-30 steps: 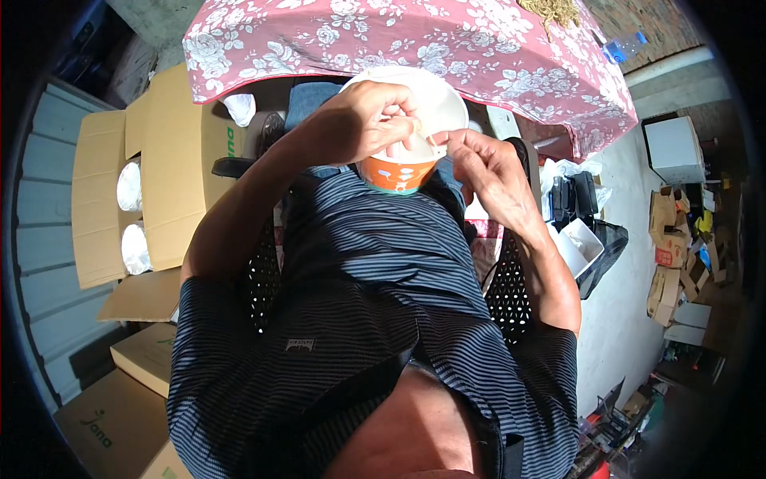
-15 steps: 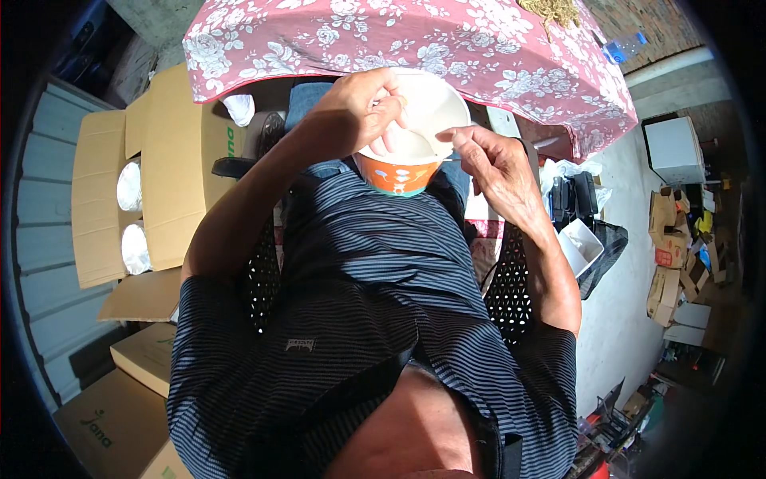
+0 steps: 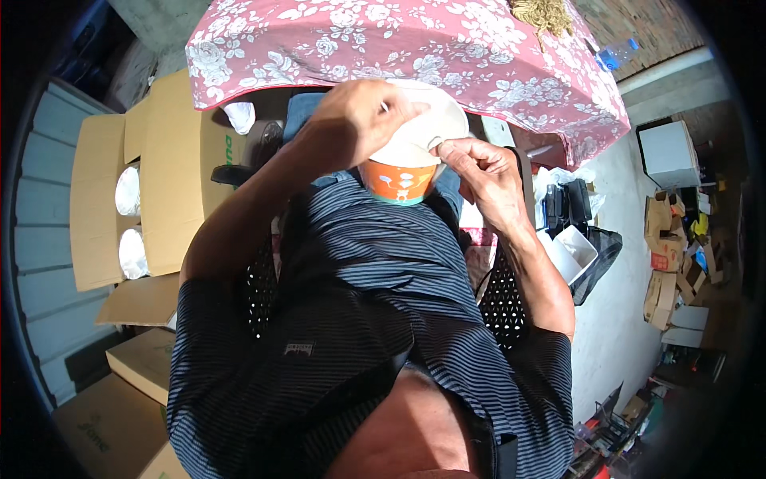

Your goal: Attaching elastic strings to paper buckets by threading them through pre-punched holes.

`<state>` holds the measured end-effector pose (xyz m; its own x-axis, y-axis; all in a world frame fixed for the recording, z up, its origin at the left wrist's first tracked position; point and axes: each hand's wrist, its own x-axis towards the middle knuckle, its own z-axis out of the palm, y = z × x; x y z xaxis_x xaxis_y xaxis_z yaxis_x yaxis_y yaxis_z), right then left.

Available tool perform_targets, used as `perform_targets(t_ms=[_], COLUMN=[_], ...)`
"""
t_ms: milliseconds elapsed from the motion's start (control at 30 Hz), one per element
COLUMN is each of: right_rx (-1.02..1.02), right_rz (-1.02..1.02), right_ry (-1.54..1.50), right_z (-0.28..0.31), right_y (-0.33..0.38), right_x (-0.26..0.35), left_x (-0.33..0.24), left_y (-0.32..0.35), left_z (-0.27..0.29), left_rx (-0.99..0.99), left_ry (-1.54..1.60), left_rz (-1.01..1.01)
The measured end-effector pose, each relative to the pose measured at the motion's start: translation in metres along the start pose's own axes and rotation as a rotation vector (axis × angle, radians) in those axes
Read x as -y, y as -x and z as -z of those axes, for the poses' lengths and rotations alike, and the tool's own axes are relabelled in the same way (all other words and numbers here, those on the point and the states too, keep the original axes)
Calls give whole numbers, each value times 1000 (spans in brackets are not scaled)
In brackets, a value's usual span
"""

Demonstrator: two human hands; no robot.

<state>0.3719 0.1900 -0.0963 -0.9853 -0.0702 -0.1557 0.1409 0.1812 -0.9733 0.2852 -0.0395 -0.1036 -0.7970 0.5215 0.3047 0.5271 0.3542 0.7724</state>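
A paper tub (image 3: 403,184), orange with a green base and pale inside, sits between my thighs close to the table's front edge. Over its left rim is my left hand (image 3: 363,116), its fingers partly hidden and smeared by motion. At the tub's right rim my right hand (image 3: 483,164) pinches thumb against forefinger. Something small and thin shows at those fingertips, too small to name. The bottom of the tub is hidden from me.
A table with a pink floral cloth (image 3: 335,48) stands ahead, bearing a brown stringy bundle (image 3: 544,17). Open cardboard boxes (image 3: 167,168) with white wrapped bundles are at left. To the right lie a white container (image 3: 573,251), a blue bottle (image 3: 618,54) and piled cartons (image 3: 666,231).
My left hand has lifted from inside the tub to above its left rim. My right hand has shifted slightly, staying pinched at the right rim.
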Motion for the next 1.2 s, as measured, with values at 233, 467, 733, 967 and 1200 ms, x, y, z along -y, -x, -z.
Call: perform_targets(t_ms=[233, 467, 733, 967, 1200], right_rx=[-39, -70, -34, 77, 108], right_rz=[169, 210, 347, 687, 946], right_ry=[98, 237, 319, 997, 1126], right_z=[-6, -7, 22, 69, 54], right_y=[-2, -1, 11, 21, 11], right_x=[-13, -10, 19, 77, 90], left_x=[-4, -10, -11, -27, -27], left_y=[0, -2, -4, -12, -18], left_z=[-24, -31, -24, -22, -35], left_rx=[198, 55, 224, 546, 549], left_ry=[280, 278, 850, 917, 955], left_rz=[13, -4, 37, 146, 235])
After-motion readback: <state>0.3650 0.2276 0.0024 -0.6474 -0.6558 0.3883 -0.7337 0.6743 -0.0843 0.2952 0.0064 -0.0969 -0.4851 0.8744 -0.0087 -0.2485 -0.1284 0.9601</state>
